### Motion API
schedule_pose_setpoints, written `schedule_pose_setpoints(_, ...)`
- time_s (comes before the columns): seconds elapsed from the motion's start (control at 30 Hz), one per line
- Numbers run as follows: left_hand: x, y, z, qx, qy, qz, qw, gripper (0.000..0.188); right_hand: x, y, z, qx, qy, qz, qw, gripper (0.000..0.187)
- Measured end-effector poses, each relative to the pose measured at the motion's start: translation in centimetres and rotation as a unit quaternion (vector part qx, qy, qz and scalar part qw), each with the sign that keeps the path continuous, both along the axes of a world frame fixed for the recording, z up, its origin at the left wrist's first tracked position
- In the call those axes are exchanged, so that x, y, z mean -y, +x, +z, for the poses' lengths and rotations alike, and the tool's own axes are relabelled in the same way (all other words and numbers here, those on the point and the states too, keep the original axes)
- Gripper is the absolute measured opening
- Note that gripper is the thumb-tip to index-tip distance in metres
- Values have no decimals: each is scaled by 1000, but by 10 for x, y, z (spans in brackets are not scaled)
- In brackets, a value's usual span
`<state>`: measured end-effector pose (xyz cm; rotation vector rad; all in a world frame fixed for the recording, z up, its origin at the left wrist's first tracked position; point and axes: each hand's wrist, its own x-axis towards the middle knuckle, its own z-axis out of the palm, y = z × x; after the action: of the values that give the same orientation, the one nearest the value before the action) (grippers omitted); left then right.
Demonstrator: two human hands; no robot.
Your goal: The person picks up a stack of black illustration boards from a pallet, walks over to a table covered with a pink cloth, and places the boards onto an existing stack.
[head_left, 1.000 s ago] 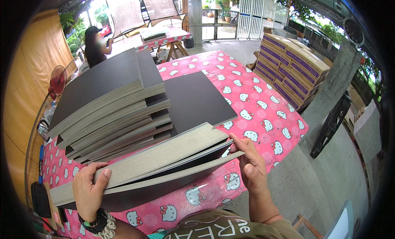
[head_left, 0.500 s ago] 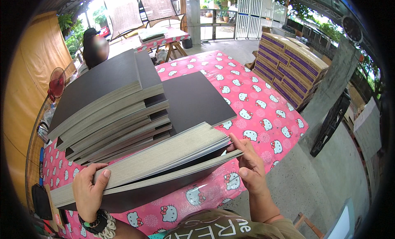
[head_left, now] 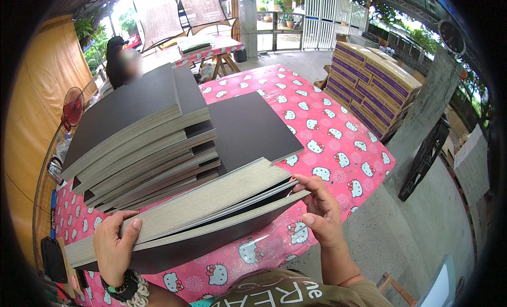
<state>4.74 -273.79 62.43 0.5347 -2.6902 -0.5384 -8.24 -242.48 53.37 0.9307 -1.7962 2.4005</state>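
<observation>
A thick bundle of black-faced boards (head_left: 211, 193) with pale cut edges stands on edge in front of me, split by a narrow gap that widens toward its right end. My left hand (head_left: 113, 246) is closed around the bundle's left part, thumb on the pale edges. At the right end, my right hand (head_left: 323, 214) touches the board corners beside the gap with its fingertips. Its thumb stays apart from the boards. Just behind lies a tall pile of black boards (head_left: 127, 103) in offset batches, with another black board (head_left: 256, 124) flat to its right.
A pink patterned cloth covers the table (head_left: 338, 132). Stacked cartons (head_left: 369, 85) stand at the back right near a concrete post (head_left: 422, 117). A red fan (head_left: 73, 109) is at the left, and another person (head_left: 117, 64) is beyond the pile.
My right fingers have shifted slightly at the corners, and a few boards in the gap have moved apart from the front group. My left hand keeps its place.
</observation>
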Motion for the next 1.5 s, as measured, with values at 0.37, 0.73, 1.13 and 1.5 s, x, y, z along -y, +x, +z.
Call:
schedule_pose_setpoints(0.37,2,2,-3,-21,-1,-3,1000,45,-1,-5,2,17,-14,39,999,67)
schedule_pose_setpoints(0.73,0,1,-2,-12,4,2,1000,42,-3,-3,-3,8,-25,25,999,63)
schedule_pose_setpoints(1.13,-2,1,2,6,9,8,1000,46,-4,-5,3,-1,27,40,999,80)
schedule_pose_setpoints(1.5,0,1,1,1,7,-4,1000,43,-4,-2,4,-14,10,45,999,74)
